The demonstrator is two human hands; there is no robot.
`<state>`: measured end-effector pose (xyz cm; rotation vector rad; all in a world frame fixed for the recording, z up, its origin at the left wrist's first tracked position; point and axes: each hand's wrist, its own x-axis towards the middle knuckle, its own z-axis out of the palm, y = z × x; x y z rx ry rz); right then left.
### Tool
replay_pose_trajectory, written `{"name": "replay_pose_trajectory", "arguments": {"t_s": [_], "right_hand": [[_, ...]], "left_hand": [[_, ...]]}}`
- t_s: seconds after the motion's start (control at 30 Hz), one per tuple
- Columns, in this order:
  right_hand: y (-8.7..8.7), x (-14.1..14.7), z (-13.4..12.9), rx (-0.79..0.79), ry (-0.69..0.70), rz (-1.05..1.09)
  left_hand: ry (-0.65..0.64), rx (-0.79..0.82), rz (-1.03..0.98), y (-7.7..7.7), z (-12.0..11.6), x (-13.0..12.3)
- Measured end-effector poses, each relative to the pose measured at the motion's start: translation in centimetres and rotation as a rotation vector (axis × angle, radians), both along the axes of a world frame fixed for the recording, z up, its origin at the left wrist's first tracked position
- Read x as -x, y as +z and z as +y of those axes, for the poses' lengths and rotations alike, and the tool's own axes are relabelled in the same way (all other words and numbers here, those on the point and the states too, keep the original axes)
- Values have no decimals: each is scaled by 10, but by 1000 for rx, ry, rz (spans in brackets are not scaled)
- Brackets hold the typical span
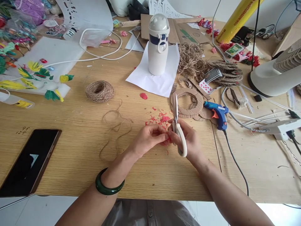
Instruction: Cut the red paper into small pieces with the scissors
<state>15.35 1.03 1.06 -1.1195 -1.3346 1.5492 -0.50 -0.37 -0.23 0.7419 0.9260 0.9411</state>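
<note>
My right hand [188, 139] is closed around white-handled scissors [180, 135], whose blades point away from me. Its thumb and fingertips meet those of my left hand [152, 138], which is pinched closed. A trace of red shows between the fingertips, but what they pinch is mostly hidden. Just beyond the hands lies a small pile of red scraps [162, 118]. An oval red piece [143, 96] rests farther off. Loose twine [117, 125] curls across the table left of my hands, near a ball of twine [100, 91].
A white bottle [157, 53] stands on white paper [138, 75]. Cardboard rings [197, 106] and a blue glue gun [219, 113] lie to the right, its cord running to the table's front edge. A phone [30, 160] is at left. Yellow and green craft pieces [35, 75] lie beyond it.
</note>
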Motion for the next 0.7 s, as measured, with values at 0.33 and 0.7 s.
{"name": "replay_pose_trajectory", "arguments": {"t_s": [0.33,0.7], "right_hand": [[0,1,0,27,-109,-34],[7,2,-7,67,81,-102]], "left_hand": [[125,-4,45,-2,-2,-4],[465,62,-67,4,2,0]]}}
